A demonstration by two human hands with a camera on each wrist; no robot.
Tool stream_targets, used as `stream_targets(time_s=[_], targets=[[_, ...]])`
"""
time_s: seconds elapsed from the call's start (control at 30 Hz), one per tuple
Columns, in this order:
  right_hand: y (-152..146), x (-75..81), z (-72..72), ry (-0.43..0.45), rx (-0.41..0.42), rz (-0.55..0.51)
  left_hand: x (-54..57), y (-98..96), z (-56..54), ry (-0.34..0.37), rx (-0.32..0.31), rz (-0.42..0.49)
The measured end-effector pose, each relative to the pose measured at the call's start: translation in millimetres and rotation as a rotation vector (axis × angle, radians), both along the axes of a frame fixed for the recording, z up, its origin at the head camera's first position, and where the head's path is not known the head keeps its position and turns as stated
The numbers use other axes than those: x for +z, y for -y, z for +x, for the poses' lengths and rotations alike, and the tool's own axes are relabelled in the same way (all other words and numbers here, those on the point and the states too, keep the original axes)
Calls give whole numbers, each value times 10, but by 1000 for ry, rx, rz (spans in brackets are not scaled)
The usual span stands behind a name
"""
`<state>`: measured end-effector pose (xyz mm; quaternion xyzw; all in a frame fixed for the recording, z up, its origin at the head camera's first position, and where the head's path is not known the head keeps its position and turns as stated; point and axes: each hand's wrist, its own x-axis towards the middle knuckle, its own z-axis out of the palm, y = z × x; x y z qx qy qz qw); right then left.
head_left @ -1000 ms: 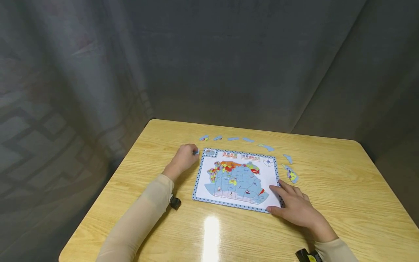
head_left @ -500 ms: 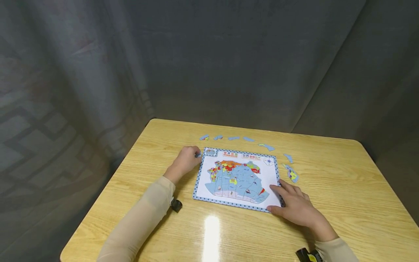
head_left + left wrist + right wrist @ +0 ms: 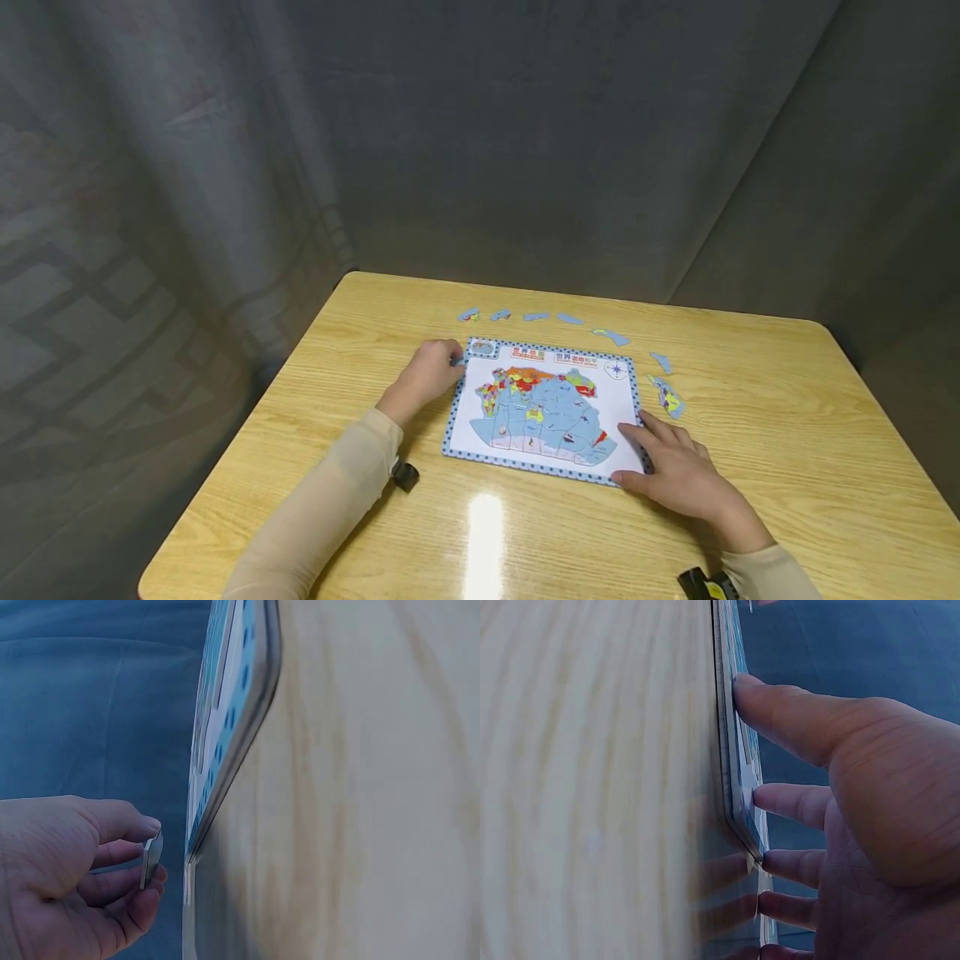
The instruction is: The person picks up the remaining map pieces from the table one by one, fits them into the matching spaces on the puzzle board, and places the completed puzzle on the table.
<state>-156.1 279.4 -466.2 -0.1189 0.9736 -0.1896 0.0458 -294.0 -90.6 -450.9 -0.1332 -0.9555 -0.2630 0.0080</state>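
Observation:
A world-map puzzle board (image 3: 615, 402) with a blue dotted border lies flat on the table, several joined map pieces (image 3: 555, 421) in its middle. My left hand (image 3: 426, 375) is at the board's upper left edge. Between its thumb and fingers it pinches a small thin puzzle piece (image 3: 152, 859), seen nearly edge-on in the left wrist view and held just off the board. The piece's printed face is mostly hidden. On the lower right corner of the board rests my right hand (image 3: 681, 477), thumb and fingertips touching it, fingers spread and fairly straight.
Several loose puzzle pieces lie in an arc beyond the board, among them a blue one (image 3: 570, 319) at the back and a yellow-and-blue one (image 3: 667, 397) on the right. The wooden table (image 3: 795, 417) has rounded corners; a grey curtain (image 3: 525, 150) hangs behind.
My left hand has shifted slightly right and toward me along the board's left edge, still pinching the puzzle piece. My right hand has stayed in place on the board.

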Motion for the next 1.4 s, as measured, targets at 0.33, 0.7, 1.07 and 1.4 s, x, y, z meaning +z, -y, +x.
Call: stream_targets(time_s=[0.33, 0.7, 1.07, 1.4], targets=[[-4, -5, -4, -3, 0, 2, -1, -30, 45, 12, -15, -13], [-6, 22, -11, -17, -7, 9, 5, -67, 60, 48, -50, -17], [52, -14, 65, 18, -20, 13, -115, -39, 197, 79, -42, -1], [32, 3, 54, -5, -23, 14, -74, -88, 203, 82, -35, -13]])
